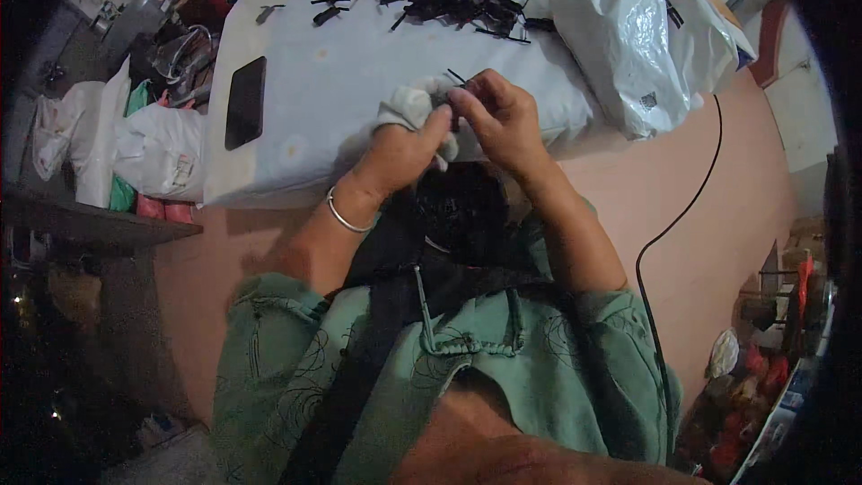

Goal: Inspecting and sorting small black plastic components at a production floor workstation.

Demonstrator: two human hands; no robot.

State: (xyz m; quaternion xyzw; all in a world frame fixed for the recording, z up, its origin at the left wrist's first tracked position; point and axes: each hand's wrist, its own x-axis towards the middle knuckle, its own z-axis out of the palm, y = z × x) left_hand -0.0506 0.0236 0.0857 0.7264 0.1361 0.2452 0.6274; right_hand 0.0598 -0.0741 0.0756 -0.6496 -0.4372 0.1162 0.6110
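My two hands meet just above the table's near edge. My left hand [400, 148] is closed, with a whitish cloth or glove [411, 106] about its fingers and the thumb bare. My right hand [507, 121] pinches at the same spot, thumb and forefinger together. Between them is a small black piece [456, 77] with a thin strip sticking out; its body is mostly hidden by the fingers. Beyond my hands, a pile of similar small black pieces [467, 0] with strip-like ends lies on the table [323, 99]. In my lap sits something black [462, 207], perhaps a bag.
A dark phone [245, 103] lies at the table's left. A white plastic bag [611, 45] stands at the right edge, and a black cable [678, 220] runs down past it. White bags [162, 148] fill a shelf at left. Assorted goods [745, 395] sit lower right.
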